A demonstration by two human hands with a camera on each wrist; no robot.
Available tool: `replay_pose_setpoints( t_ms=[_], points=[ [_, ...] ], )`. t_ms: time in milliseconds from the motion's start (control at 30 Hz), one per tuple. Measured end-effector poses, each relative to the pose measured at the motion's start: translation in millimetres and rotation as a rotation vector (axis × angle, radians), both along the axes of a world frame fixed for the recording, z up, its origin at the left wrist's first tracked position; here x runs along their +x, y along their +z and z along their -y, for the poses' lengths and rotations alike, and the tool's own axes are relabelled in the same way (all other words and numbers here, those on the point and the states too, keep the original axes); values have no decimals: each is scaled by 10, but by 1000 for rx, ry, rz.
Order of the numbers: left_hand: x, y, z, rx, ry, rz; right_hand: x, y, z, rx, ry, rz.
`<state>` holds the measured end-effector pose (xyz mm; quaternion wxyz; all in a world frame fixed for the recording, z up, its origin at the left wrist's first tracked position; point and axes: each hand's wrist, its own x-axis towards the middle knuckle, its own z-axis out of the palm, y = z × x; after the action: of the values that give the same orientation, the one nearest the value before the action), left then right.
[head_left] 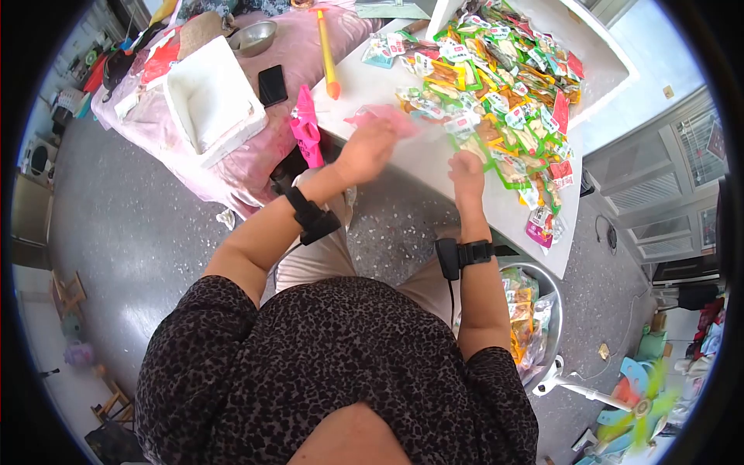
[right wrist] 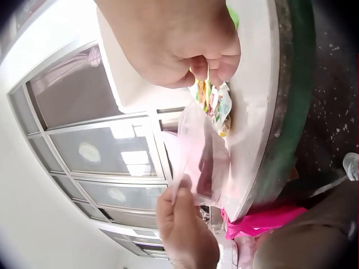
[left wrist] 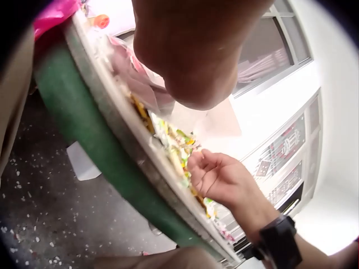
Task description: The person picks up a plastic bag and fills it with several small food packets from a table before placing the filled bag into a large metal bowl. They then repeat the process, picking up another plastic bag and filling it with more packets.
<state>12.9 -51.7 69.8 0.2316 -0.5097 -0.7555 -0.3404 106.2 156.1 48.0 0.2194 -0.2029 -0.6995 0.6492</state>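
Note:
My left hand [head_left: 367, 153] pinches the rim of a clear, pinkish plastic bag [right wrist: 207, 159] above the front edge of the white table [head_left: 422, 167]. In the right wrist view the bag hangs loosely from the left thumb and fingers, its mouth partly spread. My right hand [head_left: 467, 180] is over the table beside the near side of a pile of small snack packets [head_left: 496, 101]. Its fingers are loosely curled, and nothing shows between them in the left wrist view. Some packets [right wrist: 216, 106] appear just behind the right fingertips.
A white foam box [head_left: 601, 62] lies behind the pile. Below the table's right side stands a metal basin [head_left: 556, 325] of packets, near a fan [head_left: 642, 407]. Bright pink plastic [head_left: 307, 128] hangs at the left corner. A phone [head_left: 272, 85] and foam tray [head_left: 213, 97] lie on pink cloth.

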Motion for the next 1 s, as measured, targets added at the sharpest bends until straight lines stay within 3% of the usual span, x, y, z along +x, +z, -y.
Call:
replay_pose_setpoints(
  t_ms=[33,133,233,333,433,533,700,833,1000],
  points=[
    [-1,240,24,92,-38,46,-14,48,-39,101,30,1],
    [-197,520,93,212,-112,775,-106,238,-93,317,102,-49],
    [-195,928,172,291,-310,1067,-126,600,7,343,147,-126],
    [-208,866,137,313,-317,1218,-51,886,194,203,291,-236],
    [-120,813,91,347,-451,1304,4,969,196,17,552,-102],
    [-13,843,75,303,-486,1305,96,989,166,159,527,46],
    [149,983,21,271,-404,1262,245,1086,116,440,404,-76],
    [-8,572,-198,269,-362,1288,200,1057,4,609,340,18],
    [-59,244,-262,250,-472,1466,242,1109,-59,617,408,46]
  ],
)
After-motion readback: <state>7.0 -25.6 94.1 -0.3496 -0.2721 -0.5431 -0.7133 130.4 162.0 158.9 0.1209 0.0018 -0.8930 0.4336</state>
